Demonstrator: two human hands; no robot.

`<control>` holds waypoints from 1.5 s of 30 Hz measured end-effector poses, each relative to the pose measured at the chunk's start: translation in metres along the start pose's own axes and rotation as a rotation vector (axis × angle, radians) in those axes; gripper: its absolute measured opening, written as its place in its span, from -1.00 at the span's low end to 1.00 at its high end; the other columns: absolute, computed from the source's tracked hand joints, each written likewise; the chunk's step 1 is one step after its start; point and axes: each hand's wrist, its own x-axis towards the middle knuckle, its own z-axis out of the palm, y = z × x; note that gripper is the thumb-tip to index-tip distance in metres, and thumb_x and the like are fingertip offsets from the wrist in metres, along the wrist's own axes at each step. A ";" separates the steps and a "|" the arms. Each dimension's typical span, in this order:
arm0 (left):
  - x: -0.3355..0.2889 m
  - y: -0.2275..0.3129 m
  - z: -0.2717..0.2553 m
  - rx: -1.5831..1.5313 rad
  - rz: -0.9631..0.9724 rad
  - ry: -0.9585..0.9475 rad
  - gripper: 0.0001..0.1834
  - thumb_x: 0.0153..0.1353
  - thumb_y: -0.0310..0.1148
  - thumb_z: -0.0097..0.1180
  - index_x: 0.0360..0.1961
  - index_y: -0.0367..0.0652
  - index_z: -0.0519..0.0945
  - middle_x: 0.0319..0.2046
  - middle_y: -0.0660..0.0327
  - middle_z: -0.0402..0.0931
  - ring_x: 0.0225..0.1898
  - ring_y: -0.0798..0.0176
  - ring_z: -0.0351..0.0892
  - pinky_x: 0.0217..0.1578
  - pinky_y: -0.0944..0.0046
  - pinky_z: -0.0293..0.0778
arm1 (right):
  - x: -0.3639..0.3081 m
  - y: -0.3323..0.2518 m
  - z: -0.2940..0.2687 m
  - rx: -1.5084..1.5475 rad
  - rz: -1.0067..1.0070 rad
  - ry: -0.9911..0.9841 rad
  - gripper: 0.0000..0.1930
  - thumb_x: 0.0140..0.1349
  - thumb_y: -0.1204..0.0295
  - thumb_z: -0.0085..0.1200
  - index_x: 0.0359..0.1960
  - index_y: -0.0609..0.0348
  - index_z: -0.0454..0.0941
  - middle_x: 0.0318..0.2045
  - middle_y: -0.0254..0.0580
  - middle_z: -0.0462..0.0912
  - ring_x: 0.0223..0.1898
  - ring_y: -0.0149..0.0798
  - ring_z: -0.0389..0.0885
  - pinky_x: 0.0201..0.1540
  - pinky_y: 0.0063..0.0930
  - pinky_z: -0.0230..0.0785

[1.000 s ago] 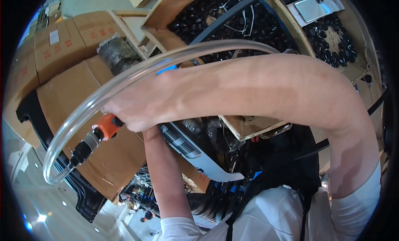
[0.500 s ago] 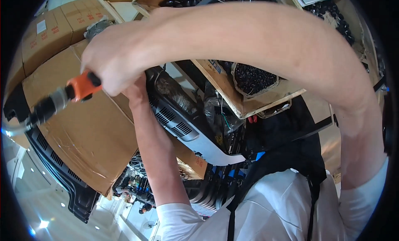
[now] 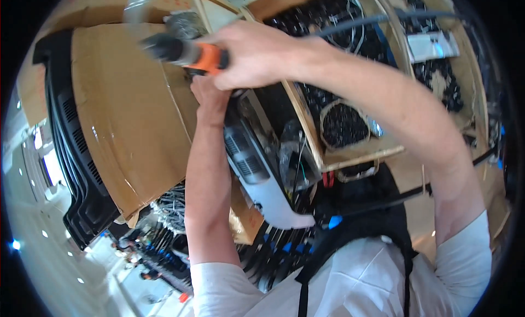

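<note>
My right hand (image 3: 249, 54) is closed around an orange-and-black hand-held tool (image 3: 208, 57). Its black front end points up and left over a cardboard box, with a blurred, clear curved piece beyond it; its exact kind cannot be made out. Just below, my left hand (image 3: 210, 92) is at the upper end of a long silver-grey panel (image 3: 262, 188) with dark vent slots. The right hand and the tool cover most of the left hand's fingers, so its grip is hidden. My right forearm crosses over from the right.
A big cardboard box (image 3: 128, 114) stands at left, beside a long black vented panel (image 3: 74, 136). Wooden bins (image 3: 361, 157) at upper right hold many small black parts. A grey hose (image 3: 355, 24) runs behind my right arm. A clear plastic bag (image 3: 298, 158) hangs near the bin.
The view has shifted. My right hand and the tool have moved right and up in the picture, and the tool's front end has swung from down-left to up-left. The left hand appears higher and further right.
</note>
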 end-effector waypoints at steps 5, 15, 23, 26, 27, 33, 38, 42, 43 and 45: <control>0.005 0.018 -0.017 0.250 -0.326 0.016 -0.48 0.20 0.16 0.25 -0.07 -0.04 0.76 -0.12 -0.08 0.76 -0.02 -0.24 0.72 0.00 -0.16 0.59 | 0.007 -0.026 0.009 -0.061 0.000 0.005 -0.51 0.01 0.23 0.31 0.05 -0.03 0.71 -0.25 0.06 0.77 -0.16 0.13 0.73 -0.01 -0.07 0.57; 0.021 0.041 -0.016 0.381 -0.436 -0.140 -0.64 0.41 -0.20 -0.05 -0.17 -0.24 0.69 -0.18 -0.18 0.74 -0.09 -0.30 0.74 0.00 -0.22 0.60 | 0.000 -0.022 0.014 0.074 0.118 0.059 -0.57 0.10 0.36 0.38 0.05 0.10 0.68 -0.17 -0.28 0.76 -0.09 -0.33 0.69 0.15 -0.33 0.52; 0.022 0.037 -0.016 0.263 -0.475 -0.187 -0.59 0.42 -0.25 -0.11 -0.04 -0.30 0.71 -0.04 -0.19 0.72 0.04 -0.27 0.72 0.11 -0.18 0.57 | 0.013 -0.035 0.018 -0.148 0.225 -0.075 -0.57 0.10 0.44 0.37 0.05 0.13 0.67 -0.16 -0.29 0.74 -0.08 -0.35 0.68 0.15 -0.35 0.52; 0.020 0.031 -0.012 0.288 -0.437 -0.157 -0.62 0.41 -0.25 -0.07 -0.06 -0.29 0.70 -0.06 -0.18 0.73 0.00 -0.25 0.74 0.05 -0.16 0.61 | 0.013 -0.031 0.022 -0.088 0.161 -0.036 -0.59 0.07 0.33 0.35 -0.02 0.16 0.69 -0.22 -0.14 0.76 -0.14 -0.21 0.72 0.09 -0.27 0.55; 0.020 0.033 -0.013 0.317 -0.410 -0.153 -0.63 0.41 -0.25 -0.06 -0.07 -0.28 0.70 -0.07 -0.17 0.73 -0.02 -0.24 0.75 0.02 -0.15 0.63 | 0.012 -0.030 0.023 -0.033 0.132 0.009 -0.56 0.04 0.22 0.35 -0.06 0.17 0.71 -0.28 0.00 0.79 -0.21 -0.07 0.77 0.03 -0.20 0.58; 0.020 0.034 -0.017 0.296 -0.377 -0.134 -0.67 0.39 -0.27 -0.02 -0.09 -0.27 0.69 -0.14 -0.15 0.75 -0.07 -0.20 0.78 -0.03 -0.13 0.66 | 0.018 -0.036 0.028 -0.132 0.079 -0.029 -0.54 0.05 0.24 0.35 0.02 0.10 0.72 -0.25 -0.03 0.80 -0.18 -0.07 0.78 0.04 -0.23 0.57; 0.020 0.033 -0.011 0.354 -0.481 -0.155 -0.68 0.39 -0.31 -0.05 -0.09 -0.24 0.69 -0.13 -0.13 0.75 -0.07 -0.19 0.79 0.01 -0.10 0.68 | 0.000 -0.034 0.028 -0.085 0.082 -0.072 -0.64 0.17 0.46 0.31 0.03 0.16 0.65 -0.05 -0.26 0.73 -0.02 -0.35 0.68 0.17 -0.35 0.52; 0.017 0.028 -0.008 0.319 -0.376 -0.137 -0.63 0.45 -0.16 -0.06 0.00 -0.12 0.69 -0.05 -0.07 0.73 0.01 -0.15 0.76 0.06 -0.11 0.65 | 0.006 -0.027 0.029 -0.192 0.158 -0.050 -0.56 0.17 0.36 0.34 0.10 0.19 0.63 -0.09 -0.20 0.76 -0.06 -0.29 0.71 0.13 -0.32 0.54; 0.018 0.058 -0.023 0.261 -0.333 -0.166 -0.61 0.45 -0.03 -0.04 0.05 0.05 0.69 0.01 0.02 0.72 0.05 -0.10 0.74 0.06 -0.12 0.63 | 0.015 -0.039 0.020 -0.257 0.109 -0.091 -0.55 0.15 0.32 0.33 0.08 0.20 0.65 -0.18 -0.14 0.77 -0.13 -0.25 0.72 0.08 -0.32 0.54; 0.015 0.043 -0.021 0.207 -0.524 -0.123 -0.63 0.45 0.03 -0.03 0.05 0.20 0.71 0.04 0.07 0.72 0.09 -0.07 0.72 0.08 -0.11 0.63 | 0.028 -0.053 0.025 -0.325 0.118 -0.174 -0.56 0.12 0.31 0.31 0.05 0.20 0.66 -0.23 -0.12 0.77 -0.18 -0.23 0.71 0.03 -0.33 0.53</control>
